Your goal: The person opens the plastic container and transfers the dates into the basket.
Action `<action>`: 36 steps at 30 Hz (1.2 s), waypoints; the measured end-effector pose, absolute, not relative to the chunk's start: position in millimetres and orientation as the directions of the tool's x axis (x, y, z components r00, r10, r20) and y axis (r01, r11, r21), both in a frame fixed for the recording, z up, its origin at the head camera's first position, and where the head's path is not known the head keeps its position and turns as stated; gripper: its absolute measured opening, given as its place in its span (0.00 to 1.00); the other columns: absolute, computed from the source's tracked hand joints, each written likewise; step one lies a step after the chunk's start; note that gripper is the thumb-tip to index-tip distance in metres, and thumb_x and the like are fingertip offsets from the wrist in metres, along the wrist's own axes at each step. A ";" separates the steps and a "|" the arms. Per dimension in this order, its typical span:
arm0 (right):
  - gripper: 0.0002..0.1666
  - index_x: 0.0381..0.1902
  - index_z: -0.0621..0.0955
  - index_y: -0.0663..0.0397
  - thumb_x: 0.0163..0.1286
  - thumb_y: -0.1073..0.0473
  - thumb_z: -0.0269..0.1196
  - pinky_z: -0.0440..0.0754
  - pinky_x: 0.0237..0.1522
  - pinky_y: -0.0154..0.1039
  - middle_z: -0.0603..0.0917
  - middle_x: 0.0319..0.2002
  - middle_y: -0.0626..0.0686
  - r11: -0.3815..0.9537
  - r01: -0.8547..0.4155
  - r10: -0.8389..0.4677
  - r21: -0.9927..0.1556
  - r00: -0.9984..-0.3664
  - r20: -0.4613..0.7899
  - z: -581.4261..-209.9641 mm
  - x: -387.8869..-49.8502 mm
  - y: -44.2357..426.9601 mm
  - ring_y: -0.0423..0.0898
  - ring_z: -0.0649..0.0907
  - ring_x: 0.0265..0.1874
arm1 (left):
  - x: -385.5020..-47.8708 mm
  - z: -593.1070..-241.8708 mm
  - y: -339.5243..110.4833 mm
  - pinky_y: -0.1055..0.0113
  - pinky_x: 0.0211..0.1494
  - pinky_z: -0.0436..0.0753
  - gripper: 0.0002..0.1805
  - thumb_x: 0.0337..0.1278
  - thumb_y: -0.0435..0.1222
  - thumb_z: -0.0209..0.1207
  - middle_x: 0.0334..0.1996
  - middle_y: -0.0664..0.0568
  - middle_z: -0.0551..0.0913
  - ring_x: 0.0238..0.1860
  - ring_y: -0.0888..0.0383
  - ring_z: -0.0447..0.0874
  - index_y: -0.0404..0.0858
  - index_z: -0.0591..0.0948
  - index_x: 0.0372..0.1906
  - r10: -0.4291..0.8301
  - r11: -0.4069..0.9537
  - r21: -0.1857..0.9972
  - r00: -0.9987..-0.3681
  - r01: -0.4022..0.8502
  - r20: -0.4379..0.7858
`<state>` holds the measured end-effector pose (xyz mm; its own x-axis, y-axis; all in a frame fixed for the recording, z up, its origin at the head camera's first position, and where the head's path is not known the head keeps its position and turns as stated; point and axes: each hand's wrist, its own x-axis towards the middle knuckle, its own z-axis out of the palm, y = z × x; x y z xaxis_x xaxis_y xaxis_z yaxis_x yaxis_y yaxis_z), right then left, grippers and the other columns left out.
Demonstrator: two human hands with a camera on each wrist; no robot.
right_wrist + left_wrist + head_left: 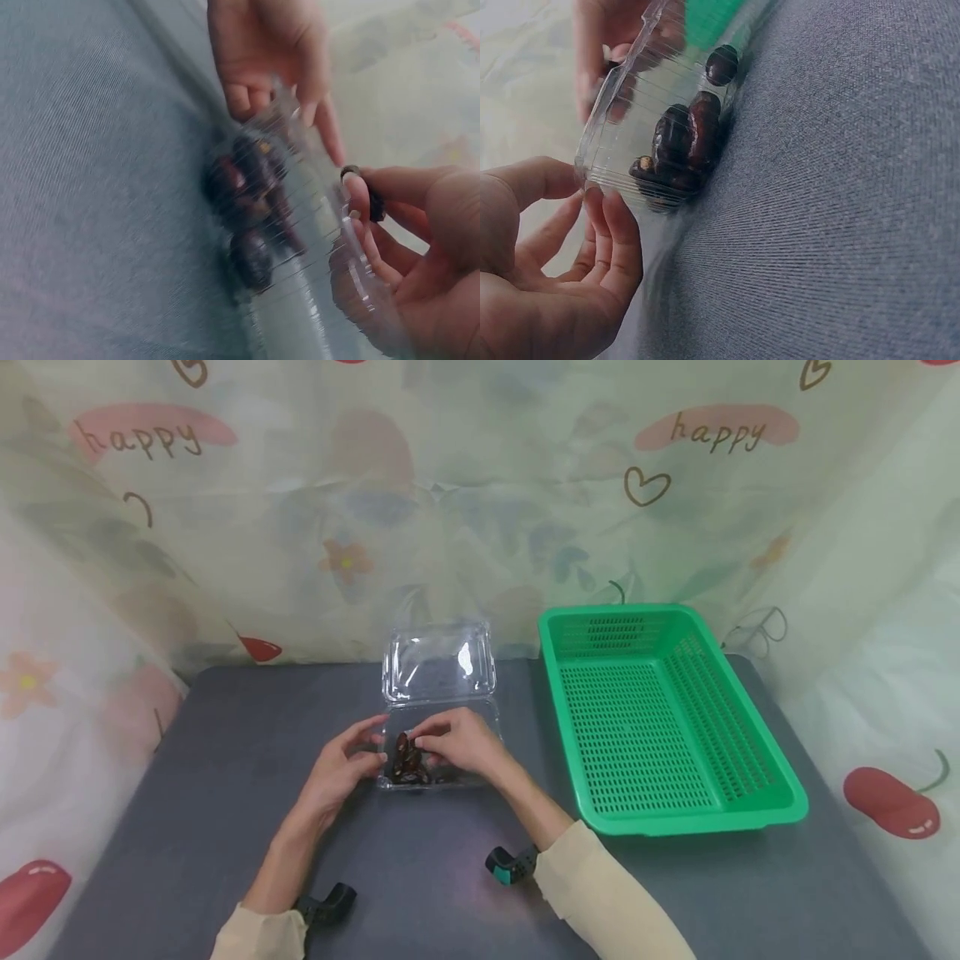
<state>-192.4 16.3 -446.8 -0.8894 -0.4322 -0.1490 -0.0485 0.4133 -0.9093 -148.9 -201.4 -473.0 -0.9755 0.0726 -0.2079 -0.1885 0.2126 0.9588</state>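
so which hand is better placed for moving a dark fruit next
Probably the right hand: it pinches a dark fruit, while the left hand only touches the clear box at its edge.

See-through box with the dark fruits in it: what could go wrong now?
The pinched fruit might slip, because the right hand holds it by its fingertips.

The clear box looks thin and light, so it could slide or tip if the left hand, touching its side, pushes too hard.

The lid stands open behind; a bump might make it flop down onto the right hand.
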 end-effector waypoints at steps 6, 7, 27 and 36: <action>0.13 0.47 0.88 0.51 0.64 0.61 0.70 0.81 0.29 0.34 0.88 0.37 0.47 0.404 -0.146 -0.466 -0.903 -0.883 -0.066 -420.1 -188.6 17.7 0.44 0.85 0.26 | -150.2 -470.2 -204.2 0.65 0.42 0.81 0.33 0.59 0.26 0.58 0.54 0.39 0.72 0.37 0.56 0.80 0.43 0.70 0.71 0.071 0.193 0.964 -0.977 -0.183 -0.199; 0.14 0.48 0.88 0.51 0.63 0.62 0.70 0.81 0.30 0.34 0.88 0.38 0.47 0.402 -0.158 -0.480 -0.902 -0.875 -0.060 -414.4 -187.6 18.3 0.41 0.85 0.26 | -150.3 -469.6 -204.5 0.65 0.41 0.81 0.33 0.58 0.25 0.58 0.53 0.39 0.72 0.36 0.57 0.80 0.43 0.70 0.71 0.069 0.187 0.964 -0.977 -0.188 -0.203; 0.15 0.51 0.86 0.49 0.66 0.60 0.69 0.83 0.42 0.41 0.87 0.44 0.47 0.368 -0.232 -0.613 -0.900 -0.789 -0.047 -343.8 -190.8 67.3 0.42 0.86 0.40 | -143.9 -468.8 -206.3 0.65 0.39 0.82 0.33 0.60 0.24 0.56 0.53 0.38 0.70 0.35 0.59 0.78 0.39 0.68 0.72 0.105 0.147 0.971 -0.973 -0.190 -0.206; 0.17 0.53 0.85 0.54 0.67 0.62 0.67 0.82 0.48 0.46 0.87 0.47 0.52 0.324 -0.161 -0.585 -0.932 -0.809 -0.064 -345.6 -216.6 114.4 0.50 0.86 0.45 | -139.1 -470.1 -203.1 0.65 0.38 0.82 0.33 0.59 0.23 0.56 0.52 0.39 0.70 0.33 0.59 0.77 0.41 0.69 0.71 0.102 0.140 0.971 -0.973 -0.193 -0.208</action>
